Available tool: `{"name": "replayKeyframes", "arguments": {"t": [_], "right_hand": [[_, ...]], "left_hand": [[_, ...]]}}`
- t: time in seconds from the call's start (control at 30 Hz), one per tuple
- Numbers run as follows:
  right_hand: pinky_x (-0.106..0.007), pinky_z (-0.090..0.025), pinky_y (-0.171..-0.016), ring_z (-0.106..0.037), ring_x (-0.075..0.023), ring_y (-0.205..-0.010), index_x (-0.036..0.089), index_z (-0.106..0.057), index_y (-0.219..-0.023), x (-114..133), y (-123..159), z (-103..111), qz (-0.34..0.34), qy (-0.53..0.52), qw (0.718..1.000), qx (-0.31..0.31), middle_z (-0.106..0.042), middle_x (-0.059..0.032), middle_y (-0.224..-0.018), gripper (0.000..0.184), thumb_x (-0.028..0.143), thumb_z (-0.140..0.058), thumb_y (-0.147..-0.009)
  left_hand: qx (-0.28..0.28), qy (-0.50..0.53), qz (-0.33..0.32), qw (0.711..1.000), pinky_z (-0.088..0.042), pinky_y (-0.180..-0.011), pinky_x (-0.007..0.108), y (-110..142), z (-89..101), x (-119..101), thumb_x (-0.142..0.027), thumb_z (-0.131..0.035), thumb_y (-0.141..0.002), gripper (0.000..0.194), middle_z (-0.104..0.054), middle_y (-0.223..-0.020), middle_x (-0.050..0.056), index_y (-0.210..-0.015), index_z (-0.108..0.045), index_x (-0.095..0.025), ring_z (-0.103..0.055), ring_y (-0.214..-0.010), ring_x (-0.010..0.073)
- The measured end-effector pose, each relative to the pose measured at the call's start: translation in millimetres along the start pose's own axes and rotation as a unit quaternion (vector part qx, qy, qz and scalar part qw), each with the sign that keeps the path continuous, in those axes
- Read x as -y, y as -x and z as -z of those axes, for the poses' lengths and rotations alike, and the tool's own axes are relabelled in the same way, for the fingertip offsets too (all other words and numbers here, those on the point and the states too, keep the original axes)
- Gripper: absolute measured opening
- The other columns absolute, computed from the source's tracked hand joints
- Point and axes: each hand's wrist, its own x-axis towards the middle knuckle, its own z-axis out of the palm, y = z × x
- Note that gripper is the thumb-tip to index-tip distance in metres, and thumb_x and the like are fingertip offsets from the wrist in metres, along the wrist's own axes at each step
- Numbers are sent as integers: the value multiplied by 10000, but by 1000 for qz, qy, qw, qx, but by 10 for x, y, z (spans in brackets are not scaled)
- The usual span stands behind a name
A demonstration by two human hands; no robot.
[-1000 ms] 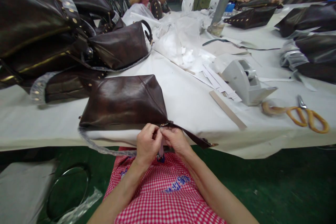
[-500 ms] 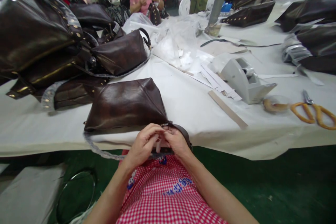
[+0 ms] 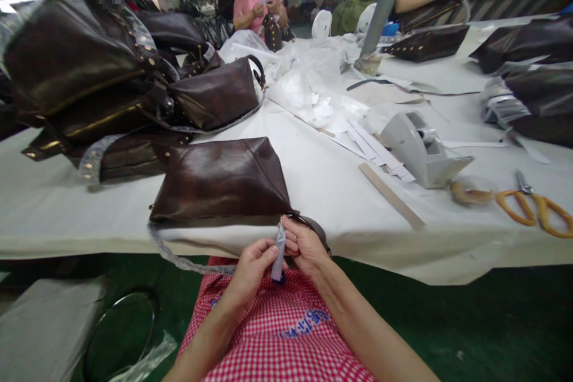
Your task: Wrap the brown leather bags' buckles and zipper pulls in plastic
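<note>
A dark brown leather handbag (image 3: 221,182) lies on its side at the table's front edge, its strap (image 3: 179,259) wrapped in clear plastic and hanging over the edge. Off the bag's right end hangs a narrow tab wrapped in pale film (image 3: 278,256). My right hand (image 3: 304,242) pinches the top of this tab close to the bag. Lower down, the closed thumb and fingers of my left hand (image 3: 257,262) grip the tab's left side. Part of a dark handle (image 3: 316,227) shows behind my right hand.
More brown bags (image 3: 76,65) are piled at the left. To the right are a tape dispenser (image 3: 423,152), a roll of tape (image 3: 472,191), orange-handled scissors (image 3: 532,203) and a beige strip (image 3: 391,196). Plastic and paper scraps (image 3: 308,80) lie mid-table. Two co-workers handle bags across it.
My hands have moved slightly apart; the left has come down and the wrapped tab now shows between them. The view has shifted a little, so the bags sit lower and further right.
</note>
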Motion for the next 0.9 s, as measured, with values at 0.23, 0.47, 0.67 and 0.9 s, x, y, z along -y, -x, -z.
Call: {"name": "replayKeyframes", "arguments": {"t": [0.23, 0.47, 0.67, 0.9], "right_hand": [[-172, -139, -364, -254, -28, -364, 155, -610, -795, 57, 73, 76, -28, 88, 995, -34, -382, 101, -467, 517, 603, -777, -599], [-201, -180, -401, -327, -46, -398, 152, -659, -791, 172, 443, 411, -81, 295, 951, 46, -469, 42, -516, 465, 612, -691, -733], [-211, -269, -429, -358, -62, -438, 169, -666, -774, 551, 596, 530, 32, 300, 952, -40, -488, 39, -550, 433, 594, -717, -709], [-239, -400, -504, -580, -168, -677, 166, -714, -874, 868, 236, 625, 136, 412, 889, -144, -654, -53, -775, 446, 574, -683, -694]], "left_hand": [[-35, -171, -77, 982, -459, -632, 262, 79, 181, -100, -440, -501, -878, 351, -686, -709, 60, -808, -676, -144, -613, -651, 169], [-373, -496, -337, 708, -465, -951, 396, 453, 964, -485, -240, -494, -904, 275, -672, -1117, 126, -1130, -634, -168, -608, -1059, 249], [-184, -694, -413, 560, -204, -1138, 581, 2, 780, -538, -103, -535, -863, 596, -303, -1566, 114, -1412, -450, -318, -239, -1442, 338], [-89, -688, -482, 535, -155, -1135, 593, -1095, 353, -697, -62, -459, -898, 577, -351, -1544, 95, -1403, -460, -341, -244, -1448, 311]]}}
